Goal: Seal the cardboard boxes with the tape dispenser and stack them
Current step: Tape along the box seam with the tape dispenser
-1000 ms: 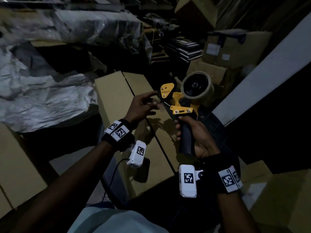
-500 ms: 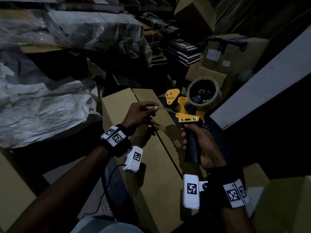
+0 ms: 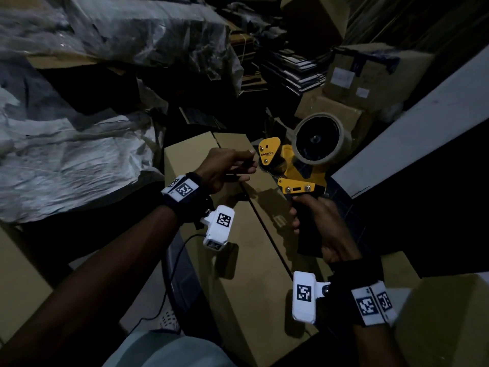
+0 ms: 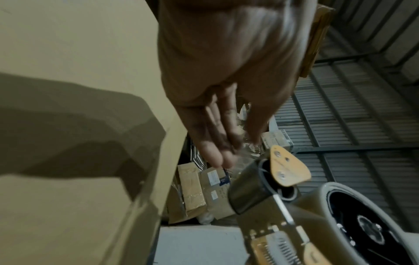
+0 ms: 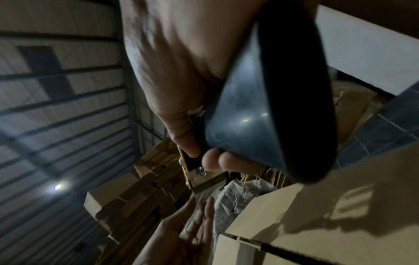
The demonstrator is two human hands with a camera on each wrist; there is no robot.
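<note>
My right hand (image 3: 312, 229) grips the black handle of a yellow tape dispenser (image 3: 299, 168) and holds it up above a long cardboard box (image 3: 238, 274). A roll of brownish tape (image 3: 321, 140) sits on the dispenser. The box's flaps are down, with a dark seam (image 3: 264, 234) along its top. My left hand (image 3: 251, 165) reaches to the dispenser's front end with its fingers nearly straight. In the left wrist view the left hand (image 4: 235, 154) hovers by the black roller (image 4: 247, 188). Whether it touches tape I cannot tell. The right hand (image 5: 204, 156) wraps the handle above the box (image 5: 328, 206).
Plastic-wrapped bundles (image 3: 66, 154) fill the left side. Stacked cardboard boxes (image 3: 365, 83) stand behind the dispenser and a white panel (image 3: 423, 128) slants along the right. More boxes sit at lower right (image 3: 449, 313) and lower left (image 3: 16, 287). A cable (image 3: 180, 247) hangs from the left wrist.
The left hand drew slightly back from the dispenser's front, then returned to it with straighter fingers. The right hand kept its grip on the handle throughout.
</note>
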